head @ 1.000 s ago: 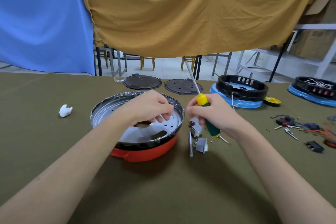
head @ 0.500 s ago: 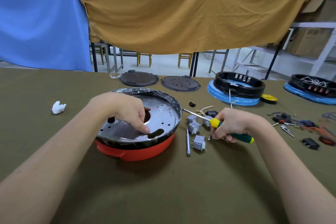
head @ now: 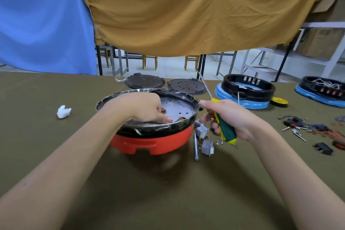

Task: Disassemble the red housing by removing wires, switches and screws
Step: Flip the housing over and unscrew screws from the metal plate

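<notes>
The red housing point(head: 153, 143) sits at the table's middle, topped by a black rim and a perforated silver plate point(head: 177, 107). My left hand point(head: 147, 107) rests inside on that plate, fingers curled over its near part; whether it holds anything is hidden. My right hand point(head: 229, 117) grips a screwdriver point(head: 225, 128) with a green and yellow handle, its shaft pointing up and away to the left. Several small grey switches point(head: 205, 139) and tiny screws point(head: 219, 143) lie just right of the housing.
A loose metal rod point(head: 195, 146) lies beside the switches. Two dark round plates point(head: 144, 81) sit behind the housing. Two blue-and-black housings point(head: 244, 90) stand at back right. Wires, connectors and black parts point(head: 306, 129) litter the right side. A white scrap point(head: 63, 111) lies left.
My right hand swung the screwdriver from lying low toward the housing to pointing up and away. My left hand shifted a little across the silver plate. The view moved closer.
</notes>
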A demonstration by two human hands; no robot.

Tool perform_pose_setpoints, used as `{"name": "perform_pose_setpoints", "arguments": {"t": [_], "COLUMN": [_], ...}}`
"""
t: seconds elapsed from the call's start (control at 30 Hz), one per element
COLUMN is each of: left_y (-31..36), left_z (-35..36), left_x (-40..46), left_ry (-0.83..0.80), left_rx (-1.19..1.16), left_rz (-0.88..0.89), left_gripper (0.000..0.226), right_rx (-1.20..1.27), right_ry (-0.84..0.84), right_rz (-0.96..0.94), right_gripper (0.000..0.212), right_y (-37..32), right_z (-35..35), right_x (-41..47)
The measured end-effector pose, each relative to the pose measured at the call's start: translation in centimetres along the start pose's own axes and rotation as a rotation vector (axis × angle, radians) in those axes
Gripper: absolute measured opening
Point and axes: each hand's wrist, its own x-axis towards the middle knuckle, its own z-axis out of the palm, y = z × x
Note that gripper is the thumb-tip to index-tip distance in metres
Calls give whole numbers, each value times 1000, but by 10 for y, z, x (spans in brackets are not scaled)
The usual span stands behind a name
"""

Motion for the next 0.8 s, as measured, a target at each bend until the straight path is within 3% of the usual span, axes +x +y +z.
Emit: {"name": "perform_pose_setpoints", "arguments": {"t": [0.17, 0.23, 0.3, 0.4, 0.57, 0.67, 0.73, 0.8], "left_y": [14, 17, 20, 19, 8, -11, -31, -54], "left_z": [2, 6, 10, 9, -1, -9, -11, -5], "left_x": [-3, -4, -4, -6, -9, -7, -4, 0], "left_ry": [198, 245, 187, -38, -238, -90, 93, 178], "left_rx": [117, 133, 102, -88, -124, -131, -46, 58], "left_rz": [-88, -107, -110, -143, -151, -192, -242, -335], "left_gripper": [62, 59, 52, 46, 45, 38, 40, 46], "right_rx": [173, 242, 243, 169, 69, 102, 107, 58], "right_ry": [-93, -41, 72, 190, 201, 155, 94, 27], "right_rz": [-65, -80, -83, -119, -167, -113, -59, -20], "right_gripper": [20, 16, 25, 38, 36, 25, 26, 22], "right_y": [-7, -6, -2, 7, 9, 6, 2, 0], "right_z": [18, 22, 30, 42, 55, 55, 46, 38], "right_x": [-5, -4, -1, 9, 24, 26, 22, 15]}}
